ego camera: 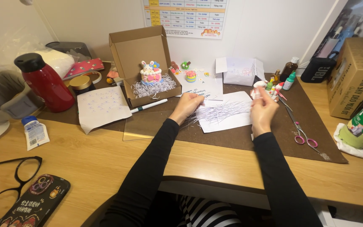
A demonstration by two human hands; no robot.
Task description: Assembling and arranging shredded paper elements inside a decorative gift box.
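From the head camera looking down: a bundle of thin white paper shreds (221, 112) lies across a white sheet on the brown desk mat (232, 138), its long axis running left to right between both hands. The left hand (186, 107) pinches the left end with curled fingers. The right hand (262, 110) is closed at the right end, apparently gripping strands, though its fingertips are hidden.

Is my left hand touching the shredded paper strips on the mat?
Touching. The head view shows the left hand closed on one end of the shredded paper strips, which fan out from its fingers across the white sheet.
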